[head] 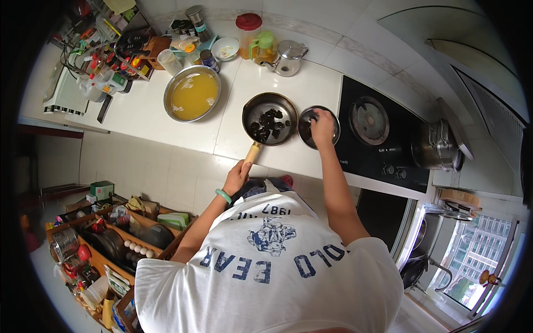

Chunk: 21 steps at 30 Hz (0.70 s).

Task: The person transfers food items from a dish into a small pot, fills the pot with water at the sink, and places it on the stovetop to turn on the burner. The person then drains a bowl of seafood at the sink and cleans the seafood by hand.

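My left hand [237,179], with a green bangle at its wrist, grips the pale wooden handle [252,154] of a dark metal saucepan [270,101]. Several black, crinkled pieces that look like wood ear fungus [268,123] lie on the pan's floor. Just right of the pan, a round metal bowl [315,143] holds more dark stuff. Over that bowl is my right hand [324,129], its fingers pointing down inside the rim. The hand covers part of the contents, and whether it pinches a piece is hidden.
A large metal basin [168,98] of yellow liquid stands left of the pan. Behind are a small white bowl [225,46], a green-lidded jug [263,43] and a glass teapot [289,60]. A black gas hob [383,154] borders the right. A cleaver [105,109] lies far left.
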Each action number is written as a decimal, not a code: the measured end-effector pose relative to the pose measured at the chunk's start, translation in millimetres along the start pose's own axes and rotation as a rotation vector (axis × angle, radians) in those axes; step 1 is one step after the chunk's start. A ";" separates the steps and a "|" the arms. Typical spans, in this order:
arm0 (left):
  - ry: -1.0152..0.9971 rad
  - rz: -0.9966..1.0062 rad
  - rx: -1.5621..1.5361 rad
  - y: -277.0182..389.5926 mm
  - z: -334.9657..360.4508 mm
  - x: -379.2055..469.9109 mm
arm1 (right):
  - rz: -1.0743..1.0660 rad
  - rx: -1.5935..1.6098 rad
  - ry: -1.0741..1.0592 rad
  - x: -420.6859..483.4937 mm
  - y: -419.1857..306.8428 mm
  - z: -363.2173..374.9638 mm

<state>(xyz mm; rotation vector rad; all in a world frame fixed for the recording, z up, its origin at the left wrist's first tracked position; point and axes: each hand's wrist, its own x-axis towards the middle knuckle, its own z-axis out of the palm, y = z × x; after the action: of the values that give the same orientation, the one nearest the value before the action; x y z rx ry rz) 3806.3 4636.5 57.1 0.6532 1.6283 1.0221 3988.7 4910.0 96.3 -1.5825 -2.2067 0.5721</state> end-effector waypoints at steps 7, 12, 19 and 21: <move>-0.009 -0.004 0.007 10.3 -0.2 -2.7 | -0.035 -0.182 -0.228 -3.0 36.4 13.2; -0.001 -0.007 -0.004 10.0 -0.3 -3.2 | -0.019 -0.062 -0.254 -7.1 29.7 28.7; 0.003 -0.016 0.018 3.4 0.6 -0.3 | -0.086 0.018 -0.175 -7.0 51.3 46.2; 0.004 -0.004 0.010 5.8 0.4 -1.6 | -0.094 0.009 -0.172 -7.6 49.9 43.1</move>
<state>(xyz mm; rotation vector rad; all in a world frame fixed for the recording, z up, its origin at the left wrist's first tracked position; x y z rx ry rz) 3806.7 4638.1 63.0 0.6545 1.6385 1.0131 4009.0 4912.3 33.2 -1.4651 -2.3843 0.7131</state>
